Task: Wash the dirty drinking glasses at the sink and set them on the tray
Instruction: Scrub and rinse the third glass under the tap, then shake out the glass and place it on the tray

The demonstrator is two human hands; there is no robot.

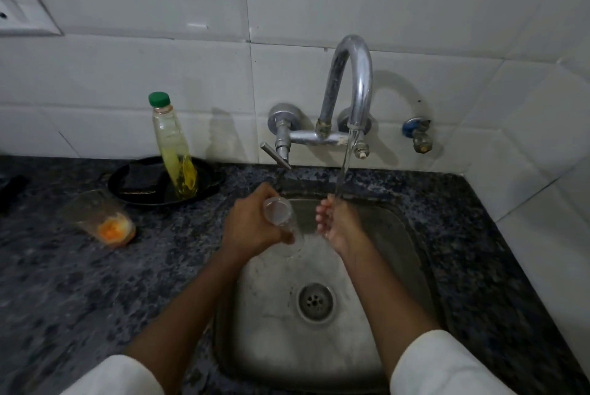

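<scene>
My left hand [252, 223] grips a clear drinking glass [281, 214] over the steel sink [399, 251], tilted with its base toward me. My right hand [335, 222] is cupped, fingers apart, under the stream of water [344, 168] that runs from the curved tap [354, 81]. It holds nothing and sits just right of the glass. A second glass [99, 217] with orange residue at its bottom stands on the dark counter to the left.
A black round tray [210, 182] at the back of the counter holds a dark sponge [140, 179] and a green-capped bottle of yellow dish liquid [174, 145]. The drain [315, 301] lies in the basin's middle. White tiled walls close the back and right.
</scene>
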